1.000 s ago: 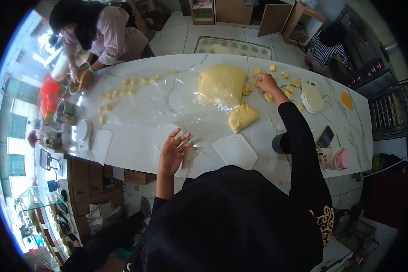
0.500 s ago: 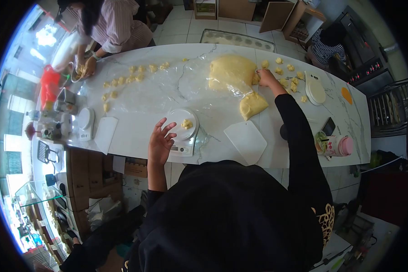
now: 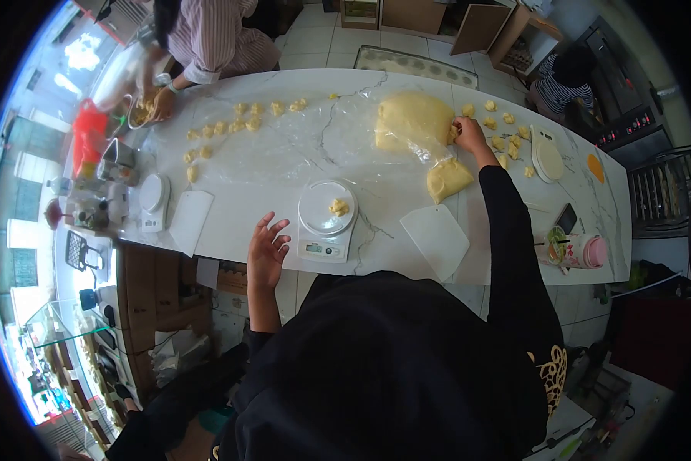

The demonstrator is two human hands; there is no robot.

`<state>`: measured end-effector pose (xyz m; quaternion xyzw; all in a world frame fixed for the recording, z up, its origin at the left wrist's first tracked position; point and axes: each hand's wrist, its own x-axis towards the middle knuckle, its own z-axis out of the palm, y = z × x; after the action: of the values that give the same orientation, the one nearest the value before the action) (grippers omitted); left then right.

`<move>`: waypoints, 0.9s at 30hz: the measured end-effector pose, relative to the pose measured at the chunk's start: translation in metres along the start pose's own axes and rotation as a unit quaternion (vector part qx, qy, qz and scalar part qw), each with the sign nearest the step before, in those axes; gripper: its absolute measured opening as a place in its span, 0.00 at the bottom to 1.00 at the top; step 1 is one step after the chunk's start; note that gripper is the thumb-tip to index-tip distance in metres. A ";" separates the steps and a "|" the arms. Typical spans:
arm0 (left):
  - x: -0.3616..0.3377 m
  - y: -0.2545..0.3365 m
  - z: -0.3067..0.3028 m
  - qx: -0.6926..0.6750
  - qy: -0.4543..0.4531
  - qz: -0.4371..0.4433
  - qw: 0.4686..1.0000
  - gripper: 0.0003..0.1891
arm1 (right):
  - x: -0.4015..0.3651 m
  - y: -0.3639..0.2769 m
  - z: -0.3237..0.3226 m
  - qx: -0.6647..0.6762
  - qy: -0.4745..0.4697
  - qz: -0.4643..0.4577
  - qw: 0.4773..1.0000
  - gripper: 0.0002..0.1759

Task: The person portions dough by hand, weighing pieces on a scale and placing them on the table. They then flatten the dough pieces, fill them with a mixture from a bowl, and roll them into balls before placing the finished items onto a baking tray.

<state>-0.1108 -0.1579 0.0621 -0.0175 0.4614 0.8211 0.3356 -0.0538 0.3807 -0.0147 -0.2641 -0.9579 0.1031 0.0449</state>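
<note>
1. Surface: you stand at a long white table [image 3: 610, 223] with grey marble veining, smooth and shiny. Clear plastic sheeting [image 3: 284, 161], wrinkled, lies over part of it.
2. Room: pale tiled floor [image 3: 307, 48] beyond; a long tray [image 3: 414, 67] with round hollows sits there. Dark oven [image 3: 626, 107] with lit red displays at the far right; bright glazing along the left.
3. People: one in a striped pink shirt [image 3: 221, 38] works at the table's far left end, a hand at a bowl [image 3: 139, 115]. Another in a black-and-white striped top [image 3: 559, 91] is near the oven.
4. Around you: near scale [image 3: 324, 250] in front, round plate on top; one white scale at each side, further off. White flat scraper [image 3: 436, 244] between your hands, nearer your body; second white board [image 3: 191, 221] to the left. Phone [image 3: 566, 218] and pink-lidded cup [image 3: 593, 251] beyond your right sleeve, which crosses the table and hides some of it.
5. Dough: large yellow slab [image 3: 410, 123], soft, rounded, partly under plastic; smaller folded lump [image 3: 448, 180] just below it. Rough little pieces stand in rows left and scattered right; one dough piece [image 3: 338, 207] rests on the near scale.
6. Grip: left hand [image 3: 267, 250] empty, fingers spread and curled, beside the near scale. Right hand [image 3: 468, 134] pinches dough at the slab's right edge; cannot tell whether that bit is detached.
</note>
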 end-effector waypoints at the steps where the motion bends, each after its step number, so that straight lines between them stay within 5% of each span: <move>1: 0.001 0.001 0.000 0.002 0.002 -0.004 1.000 0.22 | -0.002 0.003 0.003 0.076 0.012 -0.003 0.997 0.15; 9: 0.012 -0.002 0.018 0.001 -0.020 -0.013 1.000 0.22 | 0.008 0.004 0.011 0.285 0.008 0.157 0.946 0.19; 11: 0.012 -0.005 0.022 -0.002 -0.024 -0.020 1.000 0.22 | 0.010 0.002 0.010 0.392 -0.048 0.223 0.891 0.16; 24: 0.000 -0.019 0.019 -0.019 -0.009 0.002 1.000 0.22 | 0.012 0.012 -0.033 0.375 -0.126 0.206 0.895 0.10; 27: 0.000 -0.022 0.022 -0.022 -0.004 0.005 1.000 0.22 | 0.011 0.014 -0.038 0.436 -0.149 0.213 0.862 0.09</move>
<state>-0.0920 -0.1336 0.0586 -0.0195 0.4418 0.8330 0.3325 -0.0507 0.4043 0.0199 -0.3967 -0.7307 0.5555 -0.0105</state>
